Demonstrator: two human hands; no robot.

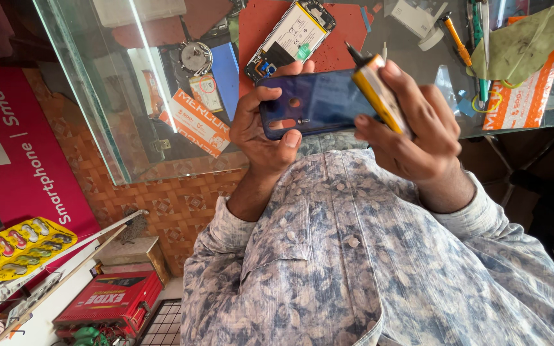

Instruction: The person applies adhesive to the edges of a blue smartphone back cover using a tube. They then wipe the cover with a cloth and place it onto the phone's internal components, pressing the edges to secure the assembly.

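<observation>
I judge the blue phone back cover (315,102) light, slippery, flexible: my left hand (261,131) pinches its edge, my right hand (411,131) grasps a yellow tube (379,93) beside it.

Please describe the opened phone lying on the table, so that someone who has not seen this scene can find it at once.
Start at the glass table top and find the red mat on it. The opened phone with its pale battery showing lies tilted on that mat, just above the left hand. Unlike the dark blue phone back cover, nobody holds it.
</observation>
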